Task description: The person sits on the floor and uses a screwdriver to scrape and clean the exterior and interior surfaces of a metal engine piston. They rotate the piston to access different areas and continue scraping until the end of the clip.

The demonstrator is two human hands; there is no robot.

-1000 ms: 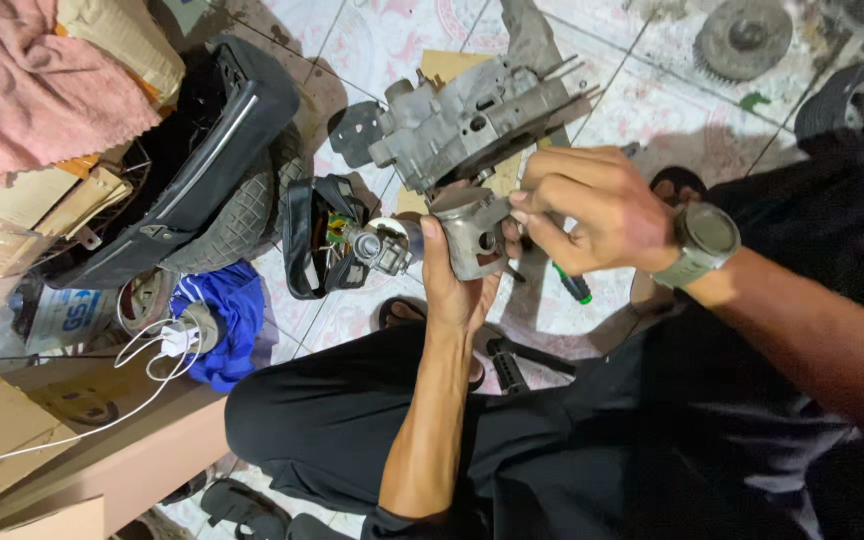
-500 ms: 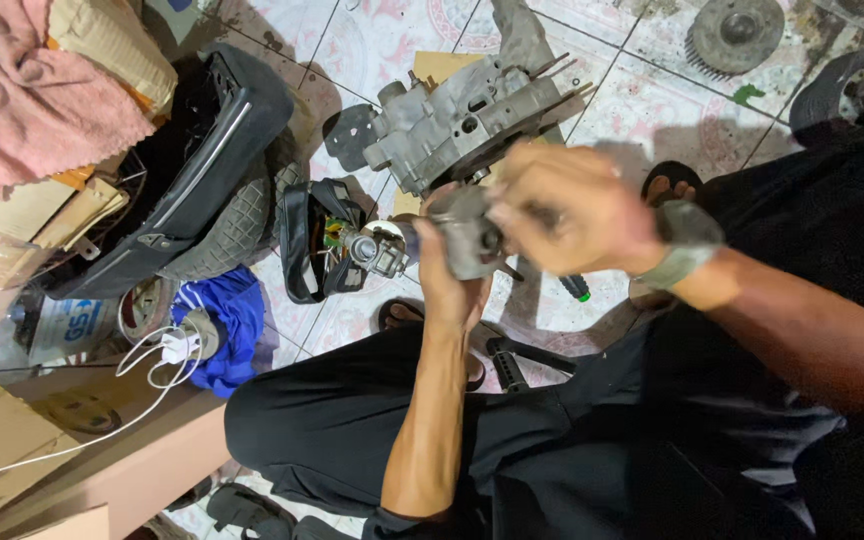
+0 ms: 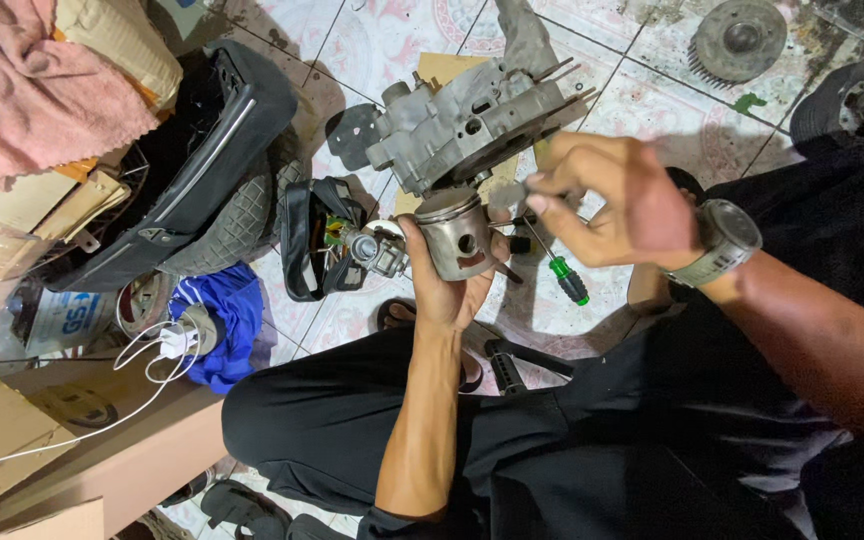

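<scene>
Home repair spot: engine case (image 3: 467, 125) on tiled floor (image 3: 652, 110)

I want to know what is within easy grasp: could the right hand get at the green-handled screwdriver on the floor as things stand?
Probably yes. The green-handled screwdriver lies on open tile just below the right hand, nothing covering it; but the fingers seem to pinch something small at the piston.

Even, bright overhead light. Soft shadows fall on the tiled floor (image 3: 642, 110) beneath the engine casing (image 3: 462, 125). Metal piston (image 3: 457, 235) glints faintly. Sharp centre; black clothing loses detail; slight stretch at edges.
</scene>
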